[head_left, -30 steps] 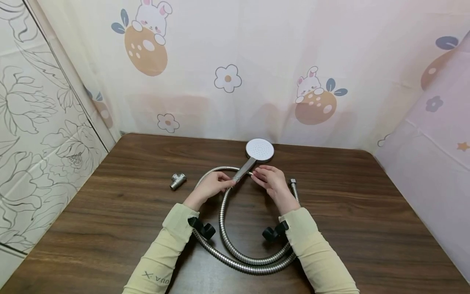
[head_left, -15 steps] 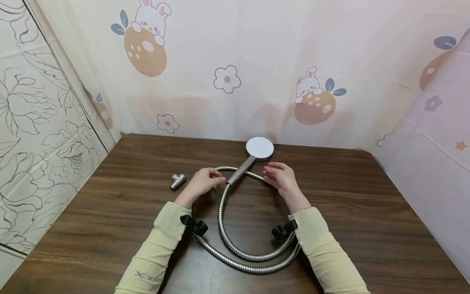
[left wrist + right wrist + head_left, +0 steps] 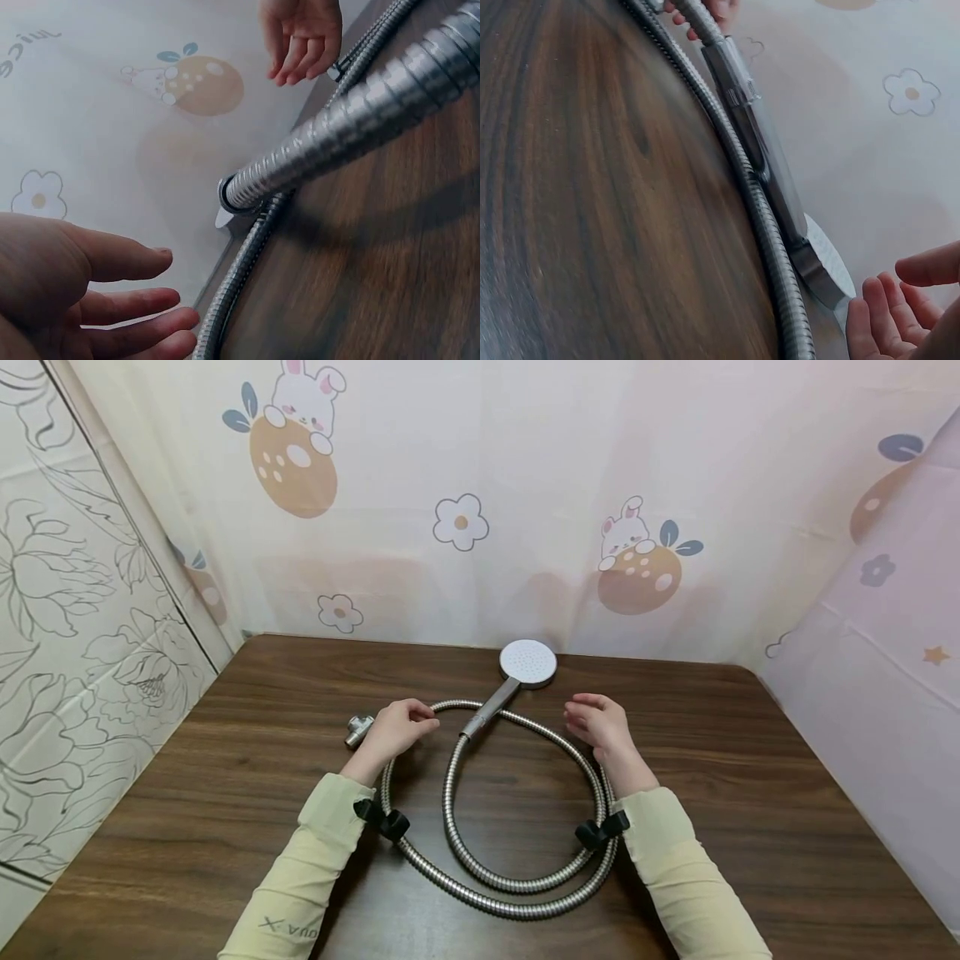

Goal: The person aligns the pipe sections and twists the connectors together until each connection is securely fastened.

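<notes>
A hand shower (image 3: pixel 528 662) with a white round face and grey handle lies near the back of the table. Its ribbed metal hose (image 3: pixel 517 912) loops below it, joined at the handle's lower end, and one strand passes under the handle (image 3: pixel 761 142). My left hand (image 3: pixel 397 727) hovers left of the handle, fingers loosely bent and holding nothing. Partly behind it sits a small chrome T-shaped fitting (image 3: pixel 357 727). My right hand (image 3: pixel 603 727), relaxed and without a thing in it, is to the right of the shower. The hose's end nut (image 3: pixel 334 73) shows near it in the left wrist view.
The brown wooden table (image 3: pixel 750 827) has rounded back corners. A patterned curtain (image 3: pixel 525 527) hangs right behind it, with a flower-print panel (image 3: pixel 112 610) to the left. Black camera mounts (image 3: pixel 600 833) sit at both wrists.
Both hands have moved apart, away from the hand shower. The left hand has let go at the handle's lower end. The hose strand by the right hand now runs in a loop toward the right.
</notes>
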A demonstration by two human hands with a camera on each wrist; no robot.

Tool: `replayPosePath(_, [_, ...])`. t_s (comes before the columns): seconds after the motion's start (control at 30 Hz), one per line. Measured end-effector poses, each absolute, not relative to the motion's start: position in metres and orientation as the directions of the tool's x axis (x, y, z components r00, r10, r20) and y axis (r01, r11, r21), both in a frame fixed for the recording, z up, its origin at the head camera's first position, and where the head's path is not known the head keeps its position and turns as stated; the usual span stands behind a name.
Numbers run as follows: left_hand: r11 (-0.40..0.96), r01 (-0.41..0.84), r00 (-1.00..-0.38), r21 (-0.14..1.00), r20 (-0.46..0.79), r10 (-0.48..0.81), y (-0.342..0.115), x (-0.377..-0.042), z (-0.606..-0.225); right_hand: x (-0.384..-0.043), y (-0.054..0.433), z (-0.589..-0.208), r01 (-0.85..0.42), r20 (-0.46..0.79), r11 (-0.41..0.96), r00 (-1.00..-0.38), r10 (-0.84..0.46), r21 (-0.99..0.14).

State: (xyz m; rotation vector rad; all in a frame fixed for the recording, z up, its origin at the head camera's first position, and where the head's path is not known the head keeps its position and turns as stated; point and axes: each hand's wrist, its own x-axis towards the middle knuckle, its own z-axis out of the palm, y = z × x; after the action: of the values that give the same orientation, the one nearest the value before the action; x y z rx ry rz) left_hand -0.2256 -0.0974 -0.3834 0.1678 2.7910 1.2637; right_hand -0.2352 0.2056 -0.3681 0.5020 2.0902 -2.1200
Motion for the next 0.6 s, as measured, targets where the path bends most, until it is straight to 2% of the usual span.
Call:
replayPosePath(0.43, [0.696,0.068,-0.998,0.715,0.038,0.057,-0.114,-0.227,-0.391,-0.234,0.222,-0.374,0.302,-0.292,0.018,-0.935,0.204,-0.953])
replayPosePath(0.5, [0.698,0.062,-0.998,0.714,0.042,0.046,-0.117,-0.228,-0.392,-0.233,0.223,-0.375,0.288,-0.267,0.069,-0.939,0.216,-0.955])
replayPosePath(0.6, [0.696,0.049,-0.999,0.716,0.040,0.029,-0.120,-0.227,-0.394,-0.232,0.226,-0.378,0.269,-0.214,0.215,-0.945,0.248,-0.939])
